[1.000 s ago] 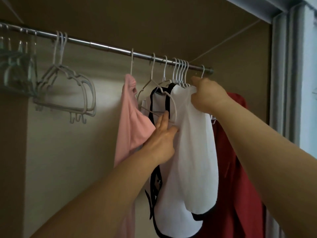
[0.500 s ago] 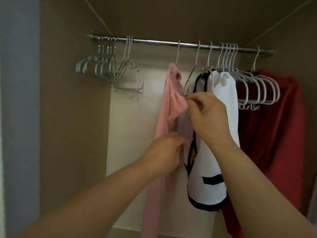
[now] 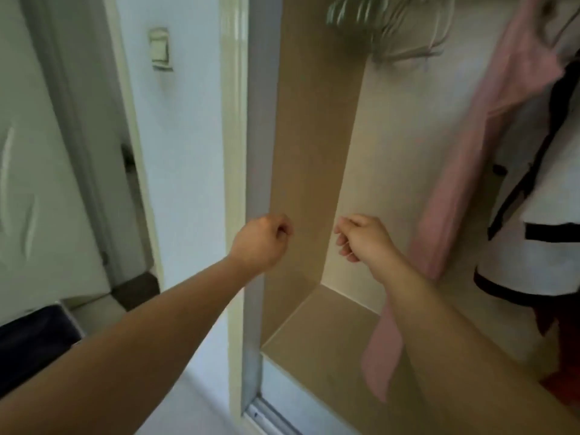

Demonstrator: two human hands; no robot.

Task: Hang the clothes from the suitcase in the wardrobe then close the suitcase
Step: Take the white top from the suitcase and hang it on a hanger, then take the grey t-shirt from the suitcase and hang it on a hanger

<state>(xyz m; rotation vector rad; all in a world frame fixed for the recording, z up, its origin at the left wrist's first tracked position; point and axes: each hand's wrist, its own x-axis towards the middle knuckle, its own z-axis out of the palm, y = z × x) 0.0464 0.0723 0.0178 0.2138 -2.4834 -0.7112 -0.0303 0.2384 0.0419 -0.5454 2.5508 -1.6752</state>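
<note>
The open wardrobe (image 3: 309, 136) fills the space in front of both hands. Its tan side wall stands straight behind the gap between them, and its floor lies below the right forearm. Far left of the left hand (image 3: 262, 241) is a pale door (image 3: 37, 158). Between that door and the left hand runs a strip of white wall (image 3: 185, 158), then the cream door frame post (image 3: 233, 136), which the left wrist crosses.

The hung clothes are all on the right hand's (image 3: 364, 238) outer side. A white garment with black trim (image 3: 546, 255) hangs farthest right, cut by the picture's edge. A long pink garment (image 3: 470, 171) hangs just beside the right hand, its lower end passing behind the right forearm. A patch of red cloth (image 3: 565, 383) shows low in the right corner.

Below the left forearm, at the left edge, sits a dark navy thing (image 3: 34, 343) with a pale rim; I cannot tell whether it is the suitcase. Blurred empty hangers (image 3: 392, 29) hang high above the right hand. A light switch (image 3: 160, 48) sits on the wall high above the left hand.

Both hands float in the air with nothing between them and the wardrobe wall. Each is clenched on nothing and touches nothing.
</note>
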